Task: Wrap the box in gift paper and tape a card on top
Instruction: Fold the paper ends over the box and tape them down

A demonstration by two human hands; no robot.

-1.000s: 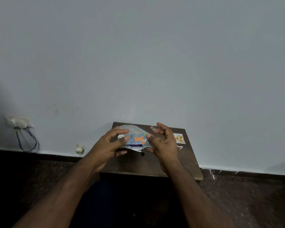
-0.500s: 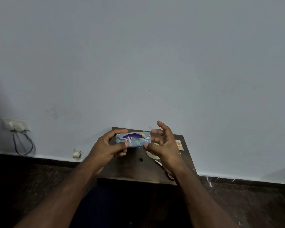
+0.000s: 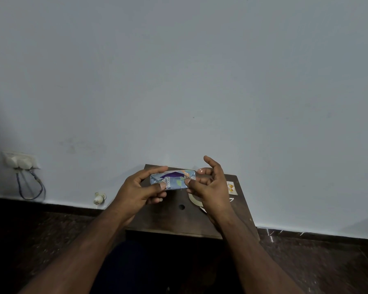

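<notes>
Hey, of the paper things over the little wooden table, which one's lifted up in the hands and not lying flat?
The wrapped box, in blue patterned gift paper, pinched between both hands. The small card with orange shapes lies flat on the table, untouched.

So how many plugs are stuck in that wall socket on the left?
2, as far as I can tell. Both white plugs sit side by side in the wall socket at far left, with cables looping below. The picture is too small to rule out another.

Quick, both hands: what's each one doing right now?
Left hand: grips the wrapped box at its left end.
Right hand: pinches the box's right end.
</notes>
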